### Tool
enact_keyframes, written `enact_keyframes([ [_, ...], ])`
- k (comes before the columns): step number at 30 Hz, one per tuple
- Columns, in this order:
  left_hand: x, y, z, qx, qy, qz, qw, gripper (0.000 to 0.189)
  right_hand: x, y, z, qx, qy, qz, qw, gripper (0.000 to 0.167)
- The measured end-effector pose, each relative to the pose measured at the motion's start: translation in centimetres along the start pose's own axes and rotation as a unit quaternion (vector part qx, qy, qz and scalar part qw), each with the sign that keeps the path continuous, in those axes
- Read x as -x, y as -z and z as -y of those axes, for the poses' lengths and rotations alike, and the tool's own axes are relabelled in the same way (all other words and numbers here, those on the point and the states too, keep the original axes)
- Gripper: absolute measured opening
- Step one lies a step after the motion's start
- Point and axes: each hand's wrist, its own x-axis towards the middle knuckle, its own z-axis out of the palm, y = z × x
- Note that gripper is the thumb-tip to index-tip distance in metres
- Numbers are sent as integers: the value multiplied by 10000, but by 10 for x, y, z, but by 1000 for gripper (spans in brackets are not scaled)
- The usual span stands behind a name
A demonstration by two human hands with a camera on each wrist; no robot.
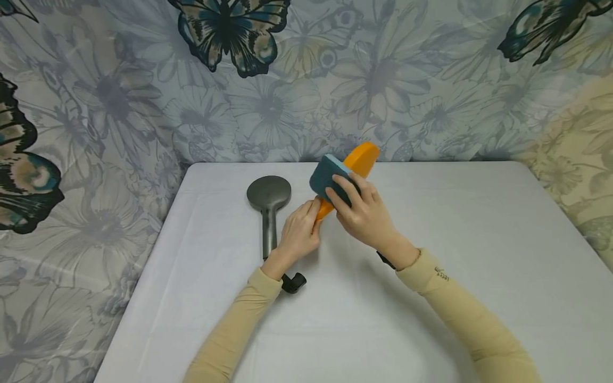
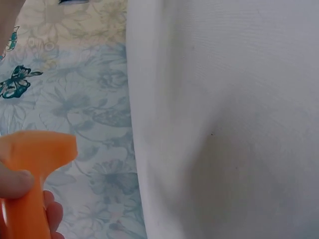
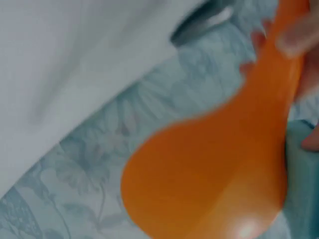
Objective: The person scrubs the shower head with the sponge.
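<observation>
Orange utensil [image 1: 364, 158], 1 pc., gripped by L hand [image 1: 300, 230], w/ blue sponge [image 1: 327, 175] held against it by R hand [image 1: 366, 214]; wiping step prob. in hand, steady grip & sponge pressure req'd next.

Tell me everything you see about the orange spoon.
The orange spoon is smooth and shiny, apparently plastic, with a wide rounded head narrowing into a slimmer handle. It is held above the white table, slanted, its head pointing toward the far right. The left hand grips the handle; the right hand holds a blue sponge that appears to rest against the spoon, hiding its middle in the head view.
</observation>
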Motion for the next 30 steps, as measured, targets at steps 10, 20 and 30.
enact_keyframes([
  [10,-1,-2,-3,574,-346,-650,9956,46,-24,28,-55,-1864,-2858,-1504,9279,30],
  [20,-2,2,-10,3755,174,-998,9213,49,-2,27,-44,-4604,-4558,-1756,7413,31],
  [30,-6,24,-33,4989,1786,-874,8435,39,-6,0,-16,-4119,-2712,-2770,8247,46],
])
